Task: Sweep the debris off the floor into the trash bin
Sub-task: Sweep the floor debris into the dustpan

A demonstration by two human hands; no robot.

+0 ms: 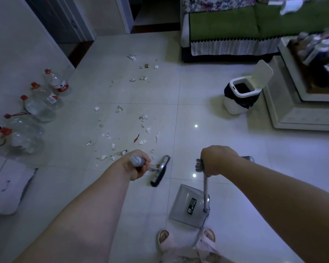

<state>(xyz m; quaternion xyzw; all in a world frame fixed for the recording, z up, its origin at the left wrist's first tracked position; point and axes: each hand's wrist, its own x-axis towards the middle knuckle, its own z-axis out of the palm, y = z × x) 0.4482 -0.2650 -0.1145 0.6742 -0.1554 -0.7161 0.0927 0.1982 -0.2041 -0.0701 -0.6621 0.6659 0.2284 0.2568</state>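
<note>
**A:** What do you have closest to you?

**B:** I start at the dustpan [188, 204], my landmark. It sits flat on the floor [226, 141] just ahead of the slippered feet [186, 237], and apart from a dark label its tray looks bare. My right hand [216, 161] is clenched around the top of its upright handle.

**A:** And the other hand?

**B:** The left hand [136, 165] has its grip closed on the broom [159, 172] handle. The brush head rests on the floor just beyond the dustpan and a little to its left, with its bristle end pointing back toward the pan.

**A:** Where is the debris?

**B:** The debris [125, 126] lies beyond the dustpan and to its left: white shards, crumpled scraps and a red sliver. It begins right by the brush head and trails away in a loose band toward the far doorway [156, 16]. None of it touches the pan.

**A:** So how far along are we?

**B:** I judge we are at the very start. I see no gathered pile and nothing in the tray, so everything is left: drawing the scraps together, pushing them into the pan and emptying it.

**A:** The bin?

**B:** The trash bin [239, 95] stands beyond the dustpan to its right, well apart from it, lid up, dark liner showing, next to a low worktop [292, 111]. Clear bottles [38, 107] line the wall far to the pan's left.
</note>
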